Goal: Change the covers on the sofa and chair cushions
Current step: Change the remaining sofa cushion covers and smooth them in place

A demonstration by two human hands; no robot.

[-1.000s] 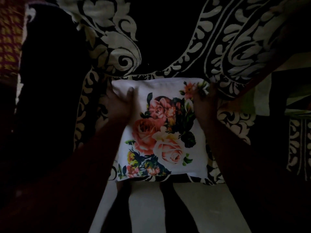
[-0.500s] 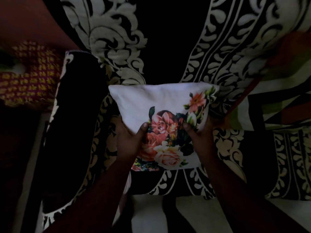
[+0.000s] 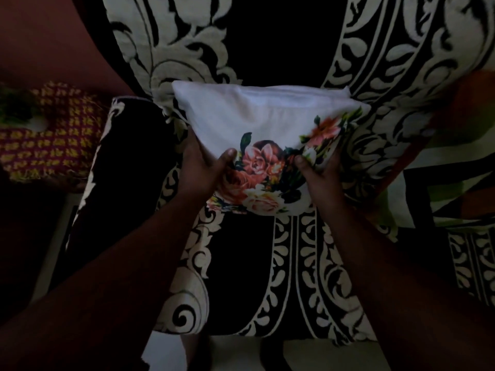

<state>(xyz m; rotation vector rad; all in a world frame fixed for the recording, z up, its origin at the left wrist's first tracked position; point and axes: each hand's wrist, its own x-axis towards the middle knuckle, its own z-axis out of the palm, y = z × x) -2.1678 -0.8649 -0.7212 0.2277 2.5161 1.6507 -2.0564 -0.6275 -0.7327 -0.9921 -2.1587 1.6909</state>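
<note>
Head view is very dim and underexposed: my forearms and both hands, left hand (image 3: 201,169) and right hand (image 3: 320,174), read as near-black shapes with little surface detail, and the black parts of the patterned chair cover (image 3: 257,44) sink into solid shadow. The brightest area is the white cushion (image 3: 257,119), lit softly from above with no glare and only faint creases showing, while its rose print stays muted. Edges of the frame bow outward from the wide lens, the corners fall off to darkness, and the picture is soft and slightly smeared throughout.
</note>
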